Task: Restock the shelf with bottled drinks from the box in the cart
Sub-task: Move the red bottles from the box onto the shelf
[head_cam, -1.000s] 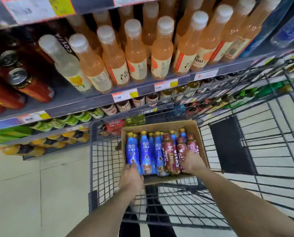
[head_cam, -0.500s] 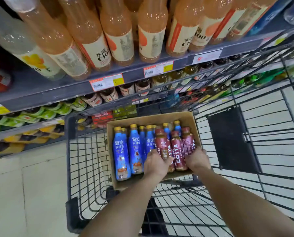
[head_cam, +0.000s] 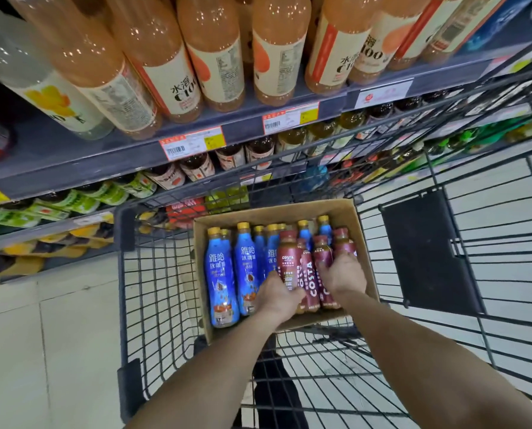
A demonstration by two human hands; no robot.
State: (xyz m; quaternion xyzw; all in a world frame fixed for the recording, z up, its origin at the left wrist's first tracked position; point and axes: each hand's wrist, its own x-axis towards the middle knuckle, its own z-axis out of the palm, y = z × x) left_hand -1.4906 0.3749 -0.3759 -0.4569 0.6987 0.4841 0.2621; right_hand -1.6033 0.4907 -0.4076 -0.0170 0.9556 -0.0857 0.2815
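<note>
Left hand (head_cam: 278,297) now off blue bottles (head_cam: 218,274), onto COSTA bottles (head_cam: 309,280) beside right hand (head_cam: 343,275)

Tall bottles of peach-orange drink (head_cam: 209,57) stand in a row along the front edge of the top shelf (head_cam: 57,150). A clear bottle with a yellow flower label (head_cam: 51,97) stands at the row's left end. Orange-and-white price tags (head_cam: 191,142) sit on that edge. On lower tiers are dark bottles (head_cam: 196,165), green-labelled bottles (head_cam: 113,193) and yellow bottles (head_cam: 26,249). Pale floor tiles (head_cam: 57,335) lie below.
</note>
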